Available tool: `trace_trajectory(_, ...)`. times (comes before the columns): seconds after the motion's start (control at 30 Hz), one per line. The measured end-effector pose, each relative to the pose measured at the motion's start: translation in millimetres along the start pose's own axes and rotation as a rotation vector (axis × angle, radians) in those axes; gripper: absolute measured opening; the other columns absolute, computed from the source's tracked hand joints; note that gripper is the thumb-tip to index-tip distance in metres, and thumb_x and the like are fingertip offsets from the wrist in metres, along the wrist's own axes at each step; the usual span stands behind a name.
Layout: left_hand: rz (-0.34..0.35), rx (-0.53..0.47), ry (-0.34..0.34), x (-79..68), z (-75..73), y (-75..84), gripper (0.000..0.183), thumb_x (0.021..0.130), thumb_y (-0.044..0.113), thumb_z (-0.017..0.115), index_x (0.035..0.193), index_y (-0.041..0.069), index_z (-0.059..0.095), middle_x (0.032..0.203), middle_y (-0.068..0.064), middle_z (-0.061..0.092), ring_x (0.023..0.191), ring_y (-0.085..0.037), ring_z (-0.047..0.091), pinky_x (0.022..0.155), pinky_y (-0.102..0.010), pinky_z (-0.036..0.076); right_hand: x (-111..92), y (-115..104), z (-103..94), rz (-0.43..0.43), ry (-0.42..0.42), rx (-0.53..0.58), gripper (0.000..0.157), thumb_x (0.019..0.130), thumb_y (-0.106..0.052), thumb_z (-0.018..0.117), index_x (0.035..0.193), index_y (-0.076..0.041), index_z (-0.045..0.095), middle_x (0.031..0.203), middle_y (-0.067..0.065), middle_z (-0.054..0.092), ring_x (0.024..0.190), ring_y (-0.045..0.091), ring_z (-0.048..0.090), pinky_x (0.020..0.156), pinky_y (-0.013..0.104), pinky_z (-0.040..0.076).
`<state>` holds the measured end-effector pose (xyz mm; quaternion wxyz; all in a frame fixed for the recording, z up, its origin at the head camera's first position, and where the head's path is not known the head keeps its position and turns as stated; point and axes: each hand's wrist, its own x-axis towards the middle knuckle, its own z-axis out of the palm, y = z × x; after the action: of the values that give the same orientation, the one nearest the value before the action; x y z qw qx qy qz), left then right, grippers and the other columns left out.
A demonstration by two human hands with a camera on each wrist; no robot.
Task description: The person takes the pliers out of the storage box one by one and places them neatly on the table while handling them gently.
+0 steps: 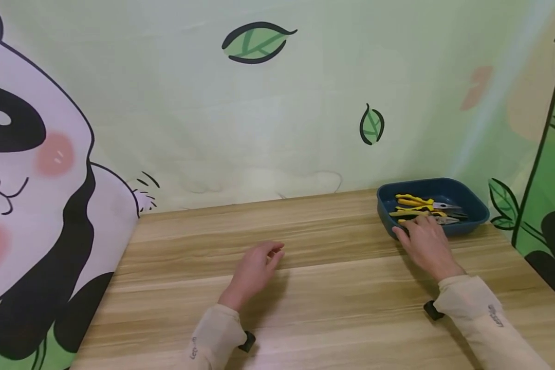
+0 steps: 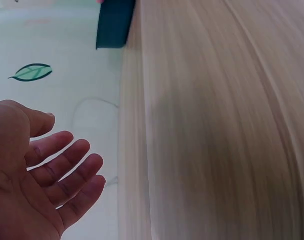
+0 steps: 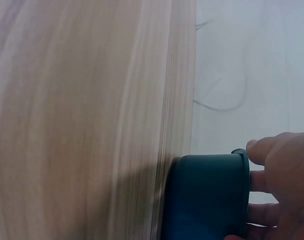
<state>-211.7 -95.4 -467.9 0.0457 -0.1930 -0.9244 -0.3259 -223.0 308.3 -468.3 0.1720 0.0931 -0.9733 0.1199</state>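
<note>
A dark blue plastic bin [image 1: 388, 226] stands at the far right of the table. Several pliers [image 1: 413, 200] lie inside it, most with yellow handles. My right hand [image 1: 427, 246] reaches over the bin's near rim, its fingers right at the handles. In the right wrist view the thumb [image 3: 259, 150] is at the rim, apart from the other fingers, which pass behind the rim with their tips hidden. My left hand [image 1: 256, 270] hovers over the middle of the table, relaxed and holding nothing; the left wrist view shows its palm and loosely bent fingers [image 2: 66, 172].
The wood-grain table [image 1: 180, 288] runs back to a wall hanging [image 1: 305, 103] printed with a panda and leaves. The bin stands close to this hanging, near the table's right edge. A small black device [image 1: 433, 310] sits at the right wrist, another [image 1: 247, 341] at the left.
</note>
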Motion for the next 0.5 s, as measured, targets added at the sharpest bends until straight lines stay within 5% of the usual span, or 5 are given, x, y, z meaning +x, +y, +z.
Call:
trace_trajectory(0.27, 0.004, -0.085, -0.023, 7.7, 15.2, 13.6, 0.029, 0.106, 0.018, 0.061, 0.129, 0.002, 0.069, 0.117, -0.008, 0.071, 0.104, -0.020, 0.066, 0.088, -0.040, 0.055, -2.2, 4.5, 1.8, -0.079, 0.101, -0.017, 0.021, 0.099, -0.010, 0.068, 0.108, 0.008, 0.074, 0.092, 0.025, 0.065, 0.090, 0.045, 0.056, 0.084, 0.060, 0.045)
trace_trajectory(0.5, -0.027, -0.181, -0.060, 14.7, 31.2, 28.2, 0.027, 0.105, 0.014, 0.061, 0.128, 0.002, 0.069, 0.114, -0.008, 0.072, 0.100, -0.021, 0.067, 0.085, -0.039, 0.056, -3.4, -0.6, 1.1, -0.062, 0.087, 0.009, 0.018, 0.099, -0.010, 0.068, 0.102, 0.005, 0.075, 0.091, 0.023, 0.061, 0.088, 0.045, 0.055, 0.079, 0.060, 0.045)
